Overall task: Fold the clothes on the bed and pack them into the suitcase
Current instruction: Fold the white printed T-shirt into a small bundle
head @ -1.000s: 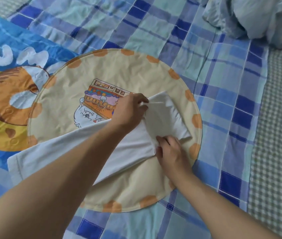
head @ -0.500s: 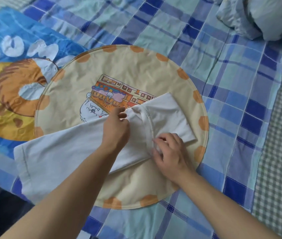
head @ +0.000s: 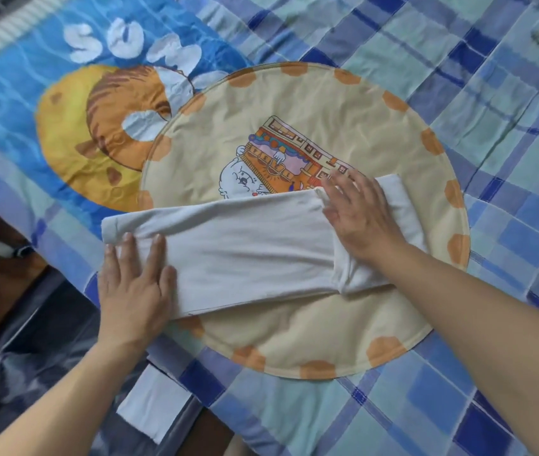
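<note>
Lying across a round cream cushion cover [head: 294, 110] printed with a cartoon and ringed with orange dots, a white garment [head: 255, 245] is seen folded into a long band that runs from about 9 o'clock to 3 o'clock of the disc. Its left end is pressed flat by the left hand [head: 134, 284], fingers straight and spread, nothing grasped. Its right end, where a second layer is folded over, is held down by the right hand [head: 358, 215], likewise flat and released, palm on the cloth. The cushion cover is laid on a blue plaid bedsheet [head: 459, 93]; at 10 o'clock it overlaps a blue printed cloth [head: 31, 93] bearing an orange-and-yellow figure. A white folded cloth [head: 152, 406] is visible at 7 o'clock, beyond the bed's edge. What it rests on cannot be told.
</note>
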Demonstrator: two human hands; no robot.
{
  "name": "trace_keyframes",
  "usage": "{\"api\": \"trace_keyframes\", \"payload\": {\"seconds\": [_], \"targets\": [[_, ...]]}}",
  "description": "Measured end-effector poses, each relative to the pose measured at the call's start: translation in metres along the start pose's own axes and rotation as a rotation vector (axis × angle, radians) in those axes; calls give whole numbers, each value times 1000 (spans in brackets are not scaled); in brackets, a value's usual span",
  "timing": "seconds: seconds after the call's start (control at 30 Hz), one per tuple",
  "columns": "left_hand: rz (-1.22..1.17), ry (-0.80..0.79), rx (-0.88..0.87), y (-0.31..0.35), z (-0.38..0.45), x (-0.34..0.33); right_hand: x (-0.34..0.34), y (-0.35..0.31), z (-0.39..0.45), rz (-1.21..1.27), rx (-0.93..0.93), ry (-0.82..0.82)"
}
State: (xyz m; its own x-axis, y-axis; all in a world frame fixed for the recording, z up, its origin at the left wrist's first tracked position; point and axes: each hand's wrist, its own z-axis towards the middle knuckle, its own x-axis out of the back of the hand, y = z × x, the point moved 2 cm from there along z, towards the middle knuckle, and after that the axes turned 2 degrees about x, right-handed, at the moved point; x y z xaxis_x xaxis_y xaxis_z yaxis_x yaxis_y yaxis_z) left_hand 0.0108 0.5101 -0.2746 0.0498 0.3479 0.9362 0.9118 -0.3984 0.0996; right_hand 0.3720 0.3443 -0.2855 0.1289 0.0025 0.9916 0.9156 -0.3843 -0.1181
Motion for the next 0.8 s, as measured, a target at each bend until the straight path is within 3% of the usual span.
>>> {"api": "trace_keyframes", "payload": {"seconds": [0.1, 0.17, 0.3, 0.4, 0.5, 0.6, 0.7, 0.8], "targets": [[-153, 85, 190, -2, -2, 10, -11, -16, -15, -32, 17, -101], [-325, 45, 316, -7, -3, 16, -19, -21, -17, -63, 8, -142], [-538, -129, 230, -16, 4, 34, -24, -28, -11, -53, -54, -154], [-714, -158, 280, -25, 4, 59, -15, -28, -8, 8, -58, -205], [-706, -82, 114, 6, -8, 89, 3, -20, -8, 172, -62, -236], [-561, -67, -118, 81, -19, 87, 20, -12, -23, 293, -74, -150], [-385, -191, -210, 158, -25, 57, 26, -11, -49, 337, -96, -111], [-369, -334, -271, 197, -28, 19, 27, -4, -71, 343, -131, -126]]}}
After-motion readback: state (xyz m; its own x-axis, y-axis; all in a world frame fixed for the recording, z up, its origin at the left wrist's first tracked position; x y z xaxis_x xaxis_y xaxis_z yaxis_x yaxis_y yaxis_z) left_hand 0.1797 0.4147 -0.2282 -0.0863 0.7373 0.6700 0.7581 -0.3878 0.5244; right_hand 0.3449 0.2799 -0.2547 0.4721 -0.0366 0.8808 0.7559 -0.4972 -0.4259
